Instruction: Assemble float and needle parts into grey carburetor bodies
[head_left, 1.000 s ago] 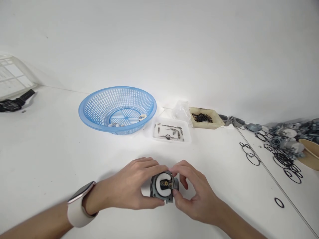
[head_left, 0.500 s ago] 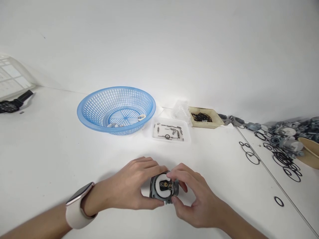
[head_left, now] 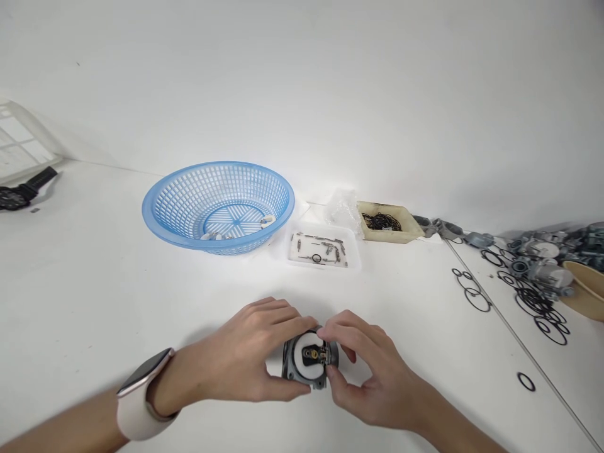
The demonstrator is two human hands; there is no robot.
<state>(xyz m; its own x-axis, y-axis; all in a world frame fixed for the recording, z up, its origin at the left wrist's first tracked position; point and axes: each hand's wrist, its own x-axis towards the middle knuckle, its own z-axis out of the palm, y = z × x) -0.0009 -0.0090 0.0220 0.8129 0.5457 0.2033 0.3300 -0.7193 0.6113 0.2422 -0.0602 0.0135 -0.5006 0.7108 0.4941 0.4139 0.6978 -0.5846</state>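
A grey metal carburetor body (head_left: 287,368) with a white C-shaped float (head_left: 302,365) and a small brass piece in its middle rests low in the centre of the view. My left hand (head_left: 252,352) grips it from the left, thumb at the near side and fingers at the far side. From the right, my right hand (head_left: 370,371) holds the body's right side, its index finger and thumb at the float's right end. Whether a small part is pinched between those fingertips is hidden.
Behind the hands are a blue basket (head_left: 219,242) with white pieces, a clear tray (head_left: 352,258) of small metal parts, and a cream box (head_left: 401,236) of black rings. Rubber rings (head_left: 477,300) and carburetor bodies (head_left: 542,270) lie right. A black watch (head_left: 19,196) lies far left.
My right index finger and thumb have shifted slightly at the float's right end. The body has turned or tilted very slightly, still held by both hands.
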